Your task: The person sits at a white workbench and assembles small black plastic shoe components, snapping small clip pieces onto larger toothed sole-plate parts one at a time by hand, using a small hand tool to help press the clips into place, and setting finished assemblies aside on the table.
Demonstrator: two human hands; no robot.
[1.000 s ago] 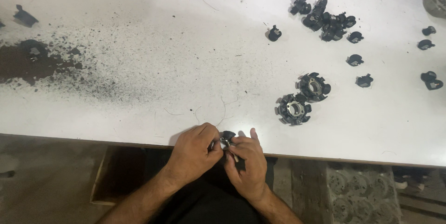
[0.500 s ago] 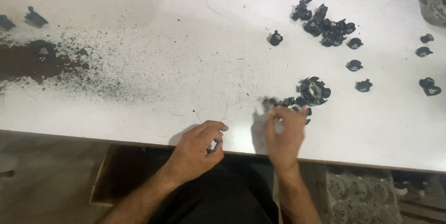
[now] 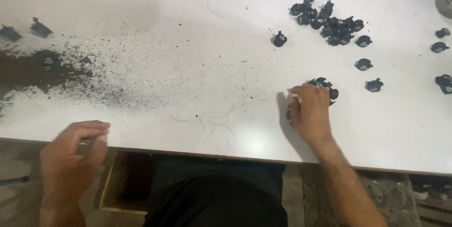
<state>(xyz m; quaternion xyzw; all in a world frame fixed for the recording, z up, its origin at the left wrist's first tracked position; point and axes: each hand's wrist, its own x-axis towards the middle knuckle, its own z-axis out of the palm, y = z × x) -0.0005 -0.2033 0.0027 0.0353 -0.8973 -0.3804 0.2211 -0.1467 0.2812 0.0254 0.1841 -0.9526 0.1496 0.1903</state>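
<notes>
Head view: right hand (image 3: pixel 310 114) fingers curl over 1 black toothed part (image 3: pixel 325 86); left hand (image 3: pixel 70 154) pinched shut.

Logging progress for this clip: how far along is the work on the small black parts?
Nothing shows as finished. In hand: the right hand rests on black round parts on the white table; the left hand hovers at the table edge, blurred. Left: a pile of black parts, untouched.
</notes>
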